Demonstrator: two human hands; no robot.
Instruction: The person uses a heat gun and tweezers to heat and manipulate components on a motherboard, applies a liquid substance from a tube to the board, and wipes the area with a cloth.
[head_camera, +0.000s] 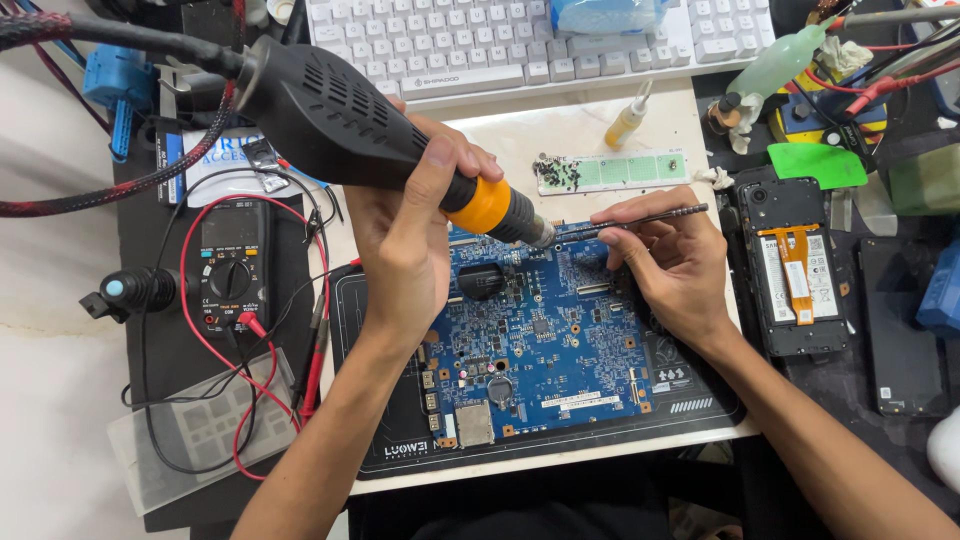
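The big blue circuit board (535, 335) lies flat on a black mat (400, 440) in the middle of the surface. The left hand (405, 235) is wrapped tight around a black hot-air gun (340, 120), its tip just above the board's top edge, and the right hand (670, 255) pinches thin tweezers (640, 218) beside that tip. If the gun sits too long, the heat could burn nearby parts, and a shaky pinch could knock tiny pieces loose.

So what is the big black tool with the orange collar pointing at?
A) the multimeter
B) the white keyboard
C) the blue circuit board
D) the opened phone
C: the left hand holds the hot-air tool with its nozzle down at the top edge of the blue circuit board, where the right hand brings tweezers.
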